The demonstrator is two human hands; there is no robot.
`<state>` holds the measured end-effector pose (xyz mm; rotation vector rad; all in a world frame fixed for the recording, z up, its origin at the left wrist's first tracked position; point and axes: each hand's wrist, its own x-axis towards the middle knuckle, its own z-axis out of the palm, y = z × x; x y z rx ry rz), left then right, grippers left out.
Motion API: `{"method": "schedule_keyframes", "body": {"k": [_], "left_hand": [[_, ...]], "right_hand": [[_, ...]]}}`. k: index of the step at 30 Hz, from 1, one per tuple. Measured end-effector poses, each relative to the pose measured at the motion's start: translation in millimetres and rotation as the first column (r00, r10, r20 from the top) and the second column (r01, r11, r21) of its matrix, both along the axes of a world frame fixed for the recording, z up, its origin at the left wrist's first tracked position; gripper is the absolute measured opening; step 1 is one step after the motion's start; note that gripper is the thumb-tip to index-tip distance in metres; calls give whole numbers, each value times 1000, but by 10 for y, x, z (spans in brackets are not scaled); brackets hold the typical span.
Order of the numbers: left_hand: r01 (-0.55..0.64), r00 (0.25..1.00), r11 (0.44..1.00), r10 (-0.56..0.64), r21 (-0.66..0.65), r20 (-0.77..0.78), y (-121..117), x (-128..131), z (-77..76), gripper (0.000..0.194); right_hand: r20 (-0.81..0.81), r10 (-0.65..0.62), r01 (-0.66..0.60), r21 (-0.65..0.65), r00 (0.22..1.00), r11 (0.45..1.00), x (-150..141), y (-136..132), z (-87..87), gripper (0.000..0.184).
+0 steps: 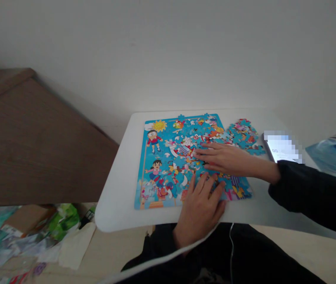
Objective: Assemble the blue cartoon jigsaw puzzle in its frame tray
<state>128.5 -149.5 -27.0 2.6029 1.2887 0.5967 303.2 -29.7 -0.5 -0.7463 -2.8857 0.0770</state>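
Pale wall is rising behind a white table, with a brown wooden surface at left. On the table, a cartoon jigsaw puzzle is lying partly assembled, with figures and a sun showing along its left side and loose pieces scattered over its centre and lower right. A heap of blue pieces is sitting just beside it, near a phone with a pixelated screen. The right hand, in a black sleeve, is lying open, fingers extended over the central pieces. The left hand is resting open on the lower edge, fingers spread, gripping nothing visible.
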Motion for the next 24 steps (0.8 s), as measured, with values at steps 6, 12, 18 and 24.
{"method": "schedule_keyframes", "body": {"k": [6,12,18,24], "left_hand": [[-185,978,981,190,65,-85,-31,-268,0,46],[-324,935,942,333,84,-126,-53,-511,-25,54],[-288,946,953,299,92,-128,-100,-546,-76,53],[-277,943,956,289,91,-163,-98,-567,-45,49]], "right_hand": [[4,-85,85,33,996,996,-24,120,55,35],[36,46,-47,35,998,998,-364,262,46,40],[60,-49,41,118,997,992,-338,397,-87,44],[82,-106,96,119,991,988,-205,520,-28,39]]}}
